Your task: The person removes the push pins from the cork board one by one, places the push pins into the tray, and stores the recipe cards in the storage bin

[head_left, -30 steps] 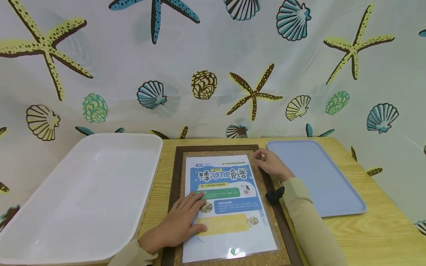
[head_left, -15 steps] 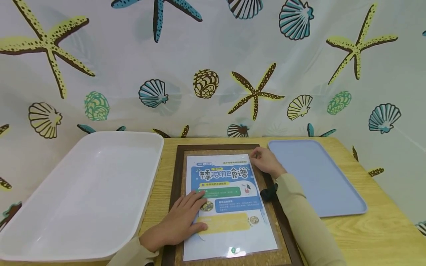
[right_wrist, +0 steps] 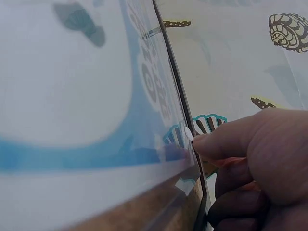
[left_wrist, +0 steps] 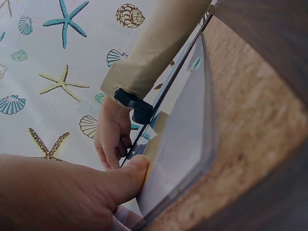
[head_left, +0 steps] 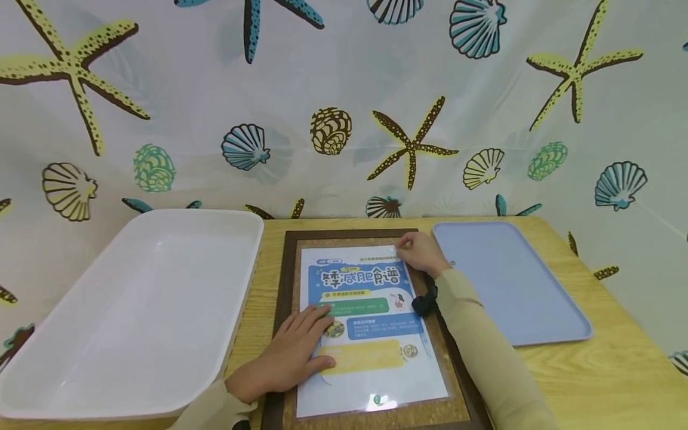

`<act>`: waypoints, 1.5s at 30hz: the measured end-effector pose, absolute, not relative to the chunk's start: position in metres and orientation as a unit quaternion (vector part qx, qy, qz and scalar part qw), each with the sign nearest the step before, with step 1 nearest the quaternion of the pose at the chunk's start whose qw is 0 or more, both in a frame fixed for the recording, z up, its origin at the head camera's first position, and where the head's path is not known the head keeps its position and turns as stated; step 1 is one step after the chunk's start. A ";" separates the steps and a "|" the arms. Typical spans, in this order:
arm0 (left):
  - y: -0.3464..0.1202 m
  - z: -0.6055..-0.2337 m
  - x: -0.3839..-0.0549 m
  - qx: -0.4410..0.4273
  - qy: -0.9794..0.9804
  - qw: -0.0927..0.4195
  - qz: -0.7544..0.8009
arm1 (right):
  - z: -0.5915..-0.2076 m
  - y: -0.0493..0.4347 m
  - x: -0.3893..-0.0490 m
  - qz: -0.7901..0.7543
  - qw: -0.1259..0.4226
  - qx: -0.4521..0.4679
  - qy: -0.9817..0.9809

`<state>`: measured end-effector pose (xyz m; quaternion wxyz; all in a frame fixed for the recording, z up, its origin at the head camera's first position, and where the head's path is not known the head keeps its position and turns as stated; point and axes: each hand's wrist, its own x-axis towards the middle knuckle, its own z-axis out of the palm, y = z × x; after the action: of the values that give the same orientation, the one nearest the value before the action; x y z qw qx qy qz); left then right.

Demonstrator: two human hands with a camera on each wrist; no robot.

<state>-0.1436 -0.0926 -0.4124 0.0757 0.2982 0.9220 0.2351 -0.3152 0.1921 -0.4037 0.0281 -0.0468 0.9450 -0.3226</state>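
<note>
A laminated poster [head_left: 371, 388] with blue, green and yellow print lies on a cork board [head_left: 458, 412] in a dark brown frame [head_left: 290, 257]. My left hand [head_left: 292, 349] rests on the poster's left side with fingers spread, its thumb [left_wrist: 130, 175] pointing across the sheet. At the poster's top right corner my right hand [head_left: 421, 254] pinches a small white thumbtack [right_wrist: 188, 133], its round head right at the thumb tip. The other fingers curl under the palm. A green tack [head_left: 377, 399] sits at the poster's bottom edge.
To the left stands a large white tray [head_left: 161, 298] with raised sides. A light blue tray [head_left: 516, 280] lies on the wooden table [head_left: 602, 382] to the right, with a small green thing [head_left: 452, 263] by its left edge. Behind hangs a shell-and-starfish printed curtain [head_left: 301, 191].
My right hand has moved left from the frame's right side onto the poster's top right corner. My left hand has stayed on the poster.
</note>
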 end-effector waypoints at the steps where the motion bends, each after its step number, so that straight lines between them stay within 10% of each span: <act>1: -0.093 -0.412 -0.144 0.297 0.922 0.076 0.235 | -0.403 0.191 -0.316 -0.322 0.033 -0.043 0.945; 45: -0.093 -0.412 -0.145 0.302 0.918 0.074 0.247 | -0.406 0.181 -0.328 -0.253 0.019 -0.059 0.965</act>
<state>-0.1446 -0.0928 -0.4124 0.0742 0.3016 0.9180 0.2465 -0.3280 0.1810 -0.4057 0.0185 -0.0595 0.9655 -0.2530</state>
